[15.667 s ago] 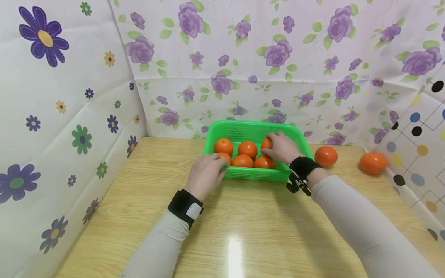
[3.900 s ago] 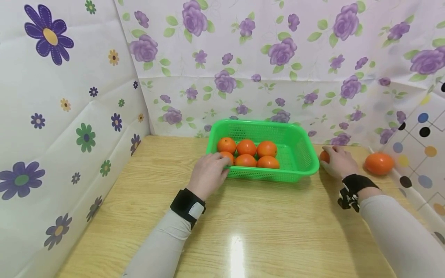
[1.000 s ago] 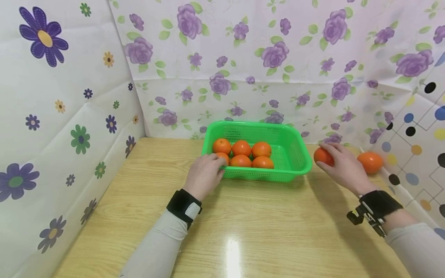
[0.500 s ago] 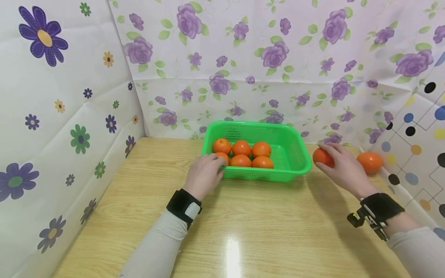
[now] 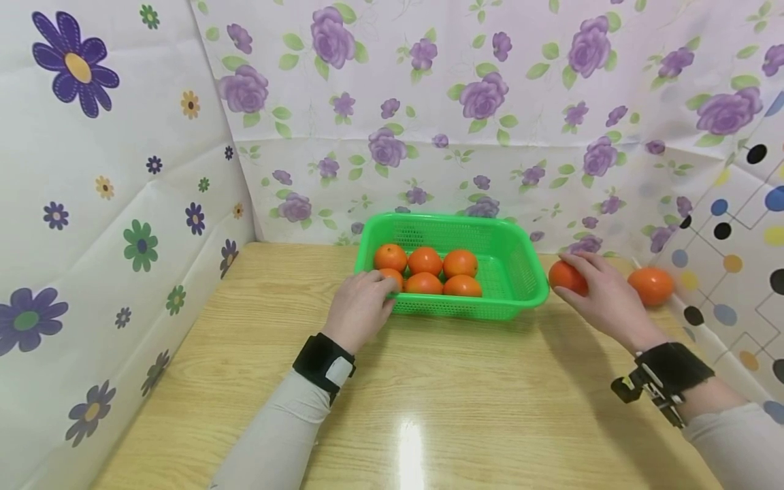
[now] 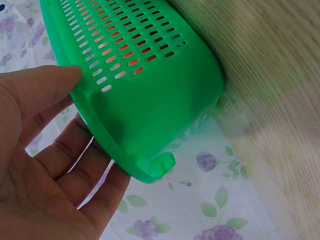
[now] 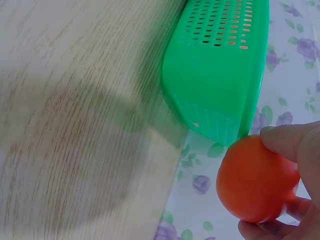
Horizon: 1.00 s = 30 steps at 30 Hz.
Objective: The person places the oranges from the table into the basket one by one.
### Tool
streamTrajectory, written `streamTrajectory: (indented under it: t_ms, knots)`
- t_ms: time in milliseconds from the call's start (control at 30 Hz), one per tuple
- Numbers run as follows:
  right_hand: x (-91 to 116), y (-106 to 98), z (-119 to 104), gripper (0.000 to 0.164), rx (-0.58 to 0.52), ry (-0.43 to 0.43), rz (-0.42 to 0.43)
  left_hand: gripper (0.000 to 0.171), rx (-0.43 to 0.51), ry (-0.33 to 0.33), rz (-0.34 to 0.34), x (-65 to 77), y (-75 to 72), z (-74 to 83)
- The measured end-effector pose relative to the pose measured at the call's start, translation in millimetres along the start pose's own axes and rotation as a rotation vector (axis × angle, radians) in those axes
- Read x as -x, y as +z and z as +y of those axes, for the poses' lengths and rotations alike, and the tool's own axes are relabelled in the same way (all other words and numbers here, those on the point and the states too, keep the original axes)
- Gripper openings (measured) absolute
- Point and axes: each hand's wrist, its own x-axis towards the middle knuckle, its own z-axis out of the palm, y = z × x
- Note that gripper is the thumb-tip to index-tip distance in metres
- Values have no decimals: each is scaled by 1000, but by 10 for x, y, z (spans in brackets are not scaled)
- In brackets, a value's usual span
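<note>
In the head view, a green perforated plastic basket [image 5: 511, 272] stands at the back of the table, with several round, glossy orange-red fruits [image 5: 425, 261] in its left and middle part. My left hand [image 5: 360, 306] grips its front left corner. The left wrist view has the thumb against the outer wall near the rim [image 6: 107, 145] and the fingers around the corner. Just right of the basket, my right hand [image 5: 606, 296] holds another orange-red fruit [image 5: 566, 278] between thumb and fingers. In the right wrist view this fruit [image 7: 255, 180] overlaps the basket's rim end.
One more orange-red fruit [image 5: 651, 286] lies on the wooden table [image 5: 465, 408] behind the right hand, near the right wall sheet. Flower-patterned sheets [image 5: 429, 88] close off the back and left, and a dotted sheet [image 5: 753, 272] the right.
Earlier, my right hand placed a fruit in the basket, then took hold of another from the table. Over the last second it has shifted slightly left with that fruit. My left hand has kept its place.
</note>
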Motion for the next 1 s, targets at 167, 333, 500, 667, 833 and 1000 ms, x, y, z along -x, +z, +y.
streamTrajectory:
  t_ms: [167, 333, 500, 667, 833, 1000]
  knots:
    - [10, -18, -25, 70, -3, -11, 13, 17, 2, -2, -3, 0, 1, 1]
    - [15, -37, -47, 70, -6, -17, 30, 17, 3, -2, -2, 0, 3, 1]
    - [20, -52, -69, 68, -6, -38, 54, 17, 5, -1, -3, 2, 2, 1]
    - [18, -70, -129, 69, -14, -63, 65, 17, 11, 0, 1, 5, -3, 1]
    - [29, -83, -224, 70, -14, -94, 69, 18, 12, 2, 6, 8, -5, 2]
    - [38, -83, -323, 70, -28, -112, 59, 18, 6, 2, 2, 6, -10, 10]
